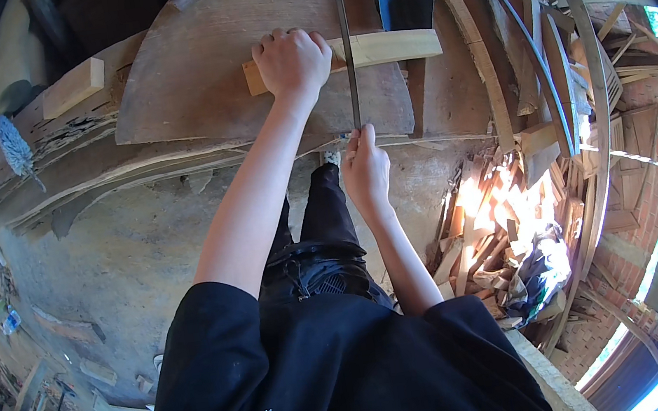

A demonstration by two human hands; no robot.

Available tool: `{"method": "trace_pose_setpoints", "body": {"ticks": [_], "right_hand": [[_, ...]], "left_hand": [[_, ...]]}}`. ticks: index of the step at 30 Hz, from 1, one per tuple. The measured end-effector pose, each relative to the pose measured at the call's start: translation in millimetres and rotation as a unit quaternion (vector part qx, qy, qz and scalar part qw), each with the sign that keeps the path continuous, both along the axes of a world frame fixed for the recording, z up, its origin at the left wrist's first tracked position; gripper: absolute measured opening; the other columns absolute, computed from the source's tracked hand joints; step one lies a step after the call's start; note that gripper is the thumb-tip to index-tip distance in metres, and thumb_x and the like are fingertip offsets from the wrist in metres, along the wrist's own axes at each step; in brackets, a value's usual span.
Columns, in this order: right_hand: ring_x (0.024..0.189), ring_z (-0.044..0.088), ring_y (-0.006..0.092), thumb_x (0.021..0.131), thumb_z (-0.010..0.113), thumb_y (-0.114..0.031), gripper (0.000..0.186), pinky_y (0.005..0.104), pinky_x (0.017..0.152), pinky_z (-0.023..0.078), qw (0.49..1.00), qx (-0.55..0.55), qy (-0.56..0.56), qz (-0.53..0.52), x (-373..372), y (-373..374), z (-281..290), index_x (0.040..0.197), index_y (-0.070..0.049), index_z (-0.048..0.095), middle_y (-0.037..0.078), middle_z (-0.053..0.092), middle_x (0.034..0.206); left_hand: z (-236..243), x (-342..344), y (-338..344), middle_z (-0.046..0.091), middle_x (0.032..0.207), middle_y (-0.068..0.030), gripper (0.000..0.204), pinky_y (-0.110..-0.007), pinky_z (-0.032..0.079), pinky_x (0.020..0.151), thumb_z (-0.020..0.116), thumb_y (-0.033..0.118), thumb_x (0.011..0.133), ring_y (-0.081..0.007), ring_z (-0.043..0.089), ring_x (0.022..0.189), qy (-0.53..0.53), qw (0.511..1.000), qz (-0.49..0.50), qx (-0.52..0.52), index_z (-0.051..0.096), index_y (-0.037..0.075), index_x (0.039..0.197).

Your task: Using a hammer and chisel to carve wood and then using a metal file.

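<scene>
My left hand is closed over the left part of a pale, narrow wooden piece lying on a broad curved board. My right hand grips the near end of a long, thin dark metal tool, which lies crosswise over the wooden piece, pointing away from me. I cannot make out whether it is a blade or a file. A dark curved piece with a blue edge rests just beyond the pale wood at the right.
A short timber block and a fluffy duster are on the left. Curved wooden strips and a bow-handled tool lie at the right. A heap of wood offcuts is below them. Concrete floor shows under the bench.
</scene>
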State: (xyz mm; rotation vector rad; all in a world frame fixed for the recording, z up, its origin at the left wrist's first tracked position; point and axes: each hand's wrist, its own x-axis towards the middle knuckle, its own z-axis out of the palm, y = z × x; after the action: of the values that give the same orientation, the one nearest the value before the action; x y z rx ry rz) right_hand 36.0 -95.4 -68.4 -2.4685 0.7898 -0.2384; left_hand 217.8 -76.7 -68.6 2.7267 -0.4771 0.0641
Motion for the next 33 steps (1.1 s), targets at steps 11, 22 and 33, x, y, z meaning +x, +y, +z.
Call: {"method": "trace_pose_setpoints", "body": {"ticks": [11, 22, 33], "right_hand": [[0.056, 0.053, 0.0403, 0.086, 0.047, -0.008, 0.009, 0.0477, 0.048, 0.037, 0.998, 0.057, 0.039, -0.009, -18.2, -2.9, 13.5, 0.084, -0.003, 0.04, 0.021, 0.05, 0.055], [0.052, 0.053, 0.0405, 0.087, 0.046, -0.01, 0.011, 0.0491, 0.045, 0.039, 0.991, 0.065, 0.114, -0.011, -55.7, 5.4, 28.2, 0.083, -0.002, 0.039, 0.022, 0.052, 0.053], [0.056, 0.053, 0.042, 0.087, 0.046, -0.01, 0.009, 0.0489, 0.046, 0.037, 0.995, 0.049, 0.088, -0.024, -53.0, 2.4, 17.5, 0.083, -0.004, 0.04, 0.022, 0.051, 0.055]], "left_hand": [[-2.4, 3.5, -0.9, 0.062, 0.081, -0.0131, 0.033, -0.039, 0.039, 0.078, 0.044, 0.027, 0.079, -0.0271, 0.057, 0.081, -0.015, 1.0, 0.008, -0.009, 0.064, 0.004, 0.066], [-5.5, 2.3, 0.0, 0.063, 0.078, -0.0129, 0.034, -0.044, 0.041, 0.075, 0.042, 0.026, 0.08, -0.0283, 0.059, 0.08, -0.048, 0.998, 0.025, 0.014, 0.064, 0.004, 0.064], [-1.9, 5.0, -0.2, 0.062, 0.08, -0.013, 0.034, -0.042, 0.041, 0.078, 0.042, 0.027, 0.081, -0.0273, 0.058, 0.081, -0.01, 1.0, 0.021, 0.021, 0.064, 0.004, 0.068]]}}
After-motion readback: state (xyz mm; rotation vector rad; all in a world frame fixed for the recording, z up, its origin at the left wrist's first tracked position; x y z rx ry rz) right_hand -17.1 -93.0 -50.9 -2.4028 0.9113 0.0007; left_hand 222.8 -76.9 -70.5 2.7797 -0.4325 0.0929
